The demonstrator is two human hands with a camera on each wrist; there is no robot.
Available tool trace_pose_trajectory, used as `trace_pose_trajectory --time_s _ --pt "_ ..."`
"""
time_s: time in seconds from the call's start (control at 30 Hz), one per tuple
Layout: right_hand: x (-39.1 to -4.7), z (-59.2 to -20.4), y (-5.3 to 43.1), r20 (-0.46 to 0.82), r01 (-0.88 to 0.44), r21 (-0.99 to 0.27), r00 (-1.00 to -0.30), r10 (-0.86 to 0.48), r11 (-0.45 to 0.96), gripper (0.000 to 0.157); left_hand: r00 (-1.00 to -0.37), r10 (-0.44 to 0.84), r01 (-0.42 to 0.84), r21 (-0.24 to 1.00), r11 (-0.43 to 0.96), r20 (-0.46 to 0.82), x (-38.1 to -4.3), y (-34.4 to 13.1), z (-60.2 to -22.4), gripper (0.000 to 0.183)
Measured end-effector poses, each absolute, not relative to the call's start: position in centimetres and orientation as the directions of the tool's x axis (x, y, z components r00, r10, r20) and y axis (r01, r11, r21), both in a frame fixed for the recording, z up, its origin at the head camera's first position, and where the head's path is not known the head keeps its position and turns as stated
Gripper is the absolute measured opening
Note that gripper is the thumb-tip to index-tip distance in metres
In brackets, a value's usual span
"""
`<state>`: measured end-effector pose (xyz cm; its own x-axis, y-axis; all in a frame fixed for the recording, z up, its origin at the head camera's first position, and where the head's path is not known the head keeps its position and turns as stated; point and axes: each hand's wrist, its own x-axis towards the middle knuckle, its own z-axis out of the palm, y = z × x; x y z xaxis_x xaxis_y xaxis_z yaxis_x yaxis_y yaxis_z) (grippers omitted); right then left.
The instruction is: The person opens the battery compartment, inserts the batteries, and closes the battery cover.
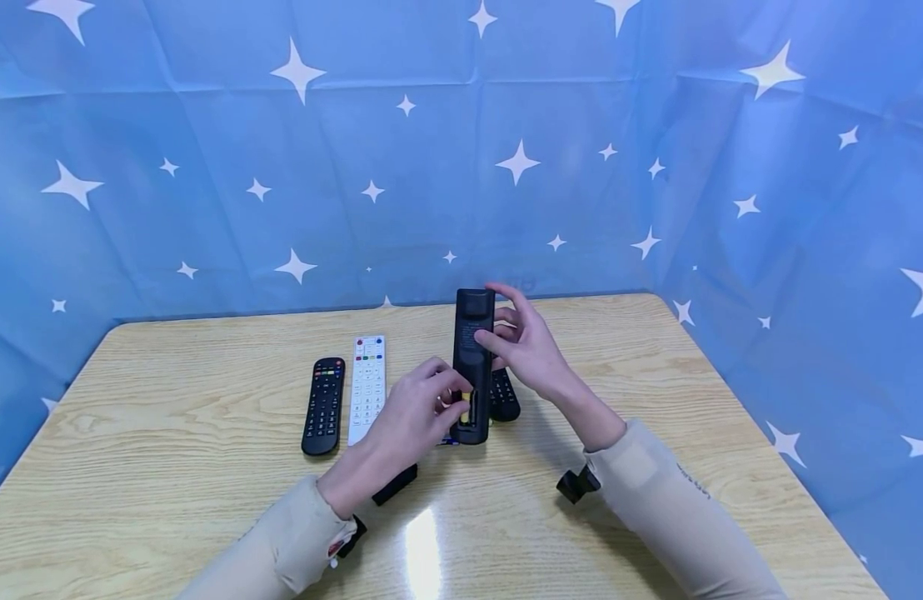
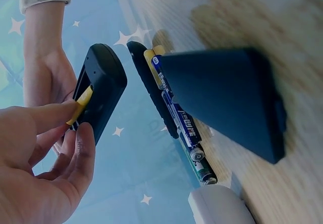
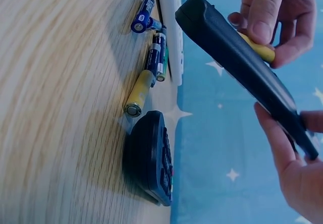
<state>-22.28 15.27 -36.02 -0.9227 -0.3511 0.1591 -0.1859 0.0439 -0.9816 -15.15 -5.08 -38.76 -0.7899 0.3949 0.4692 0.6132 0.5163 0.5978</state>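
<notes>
A black remote control [image 1: 471,358] is held up over the table with its back toward the head camera and its battery compartment uncovered at the lower end. My right hand [image 1: 532,346] grips its upper part, thumb on the back and fingers along the far side and top. With thumb and fingers, my left hand [image 1: 420,404] pinches a yellow battery [image 2: 82,103] at the compartment. In the right wrist view, that yellow battery [image 3: 262,51] sits tilted against the remote's back, one end sticking out.
On the wooden table lie another black remote [image 1: 324,408], a white remote [image 1: 367,383], and a third black remote [image 1: 504,398] behind the held one. Loose blue batteries [image 3: 143,14] and a yellow one [image 3: 139,95] lie nearby. A black block [image 1: 396,483] is beside my left wrist.
</notes>
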Motion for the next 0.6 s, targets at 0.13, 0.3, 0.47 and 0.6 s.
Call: trace_pose_trajectory --time_s 0.13,0.3,0.47,0.6 --pt "-22.25 -36.05 15.18 0.168 -0.192 -0.981 -0.919 -0.356 0.034 0.066 -0.789 0.384 0.614 0.594 0.520 0.479 -15.15 -5.08 -38.65 0.009" --pt "-22.22 -36.10 15.14 0.179 -0.204 -0.979 -0.915 -0.362 0.031 0.065 -0.802 0.347 0.596 0.622 0.508 0.485 -15.09 -5.08 -38.61 0.005" --pt "-22.15 -36.06 15.12 0.181 -0.197 -0.980 -0.913 -0.366 0.006 0.065 -0.826 0.298 0.563 0.674 0.477 0.479 -15.08 -5.10 -38.67 0.003" --pt "-22.12 -36.01 15.09 0.194 -0.204 -0.979 -0.909 -0.368 -0.010 0.065 -0.838 0.267 0.545 0.698 0.465 0.476 -15.10 -5.08 -38.59 0.004"
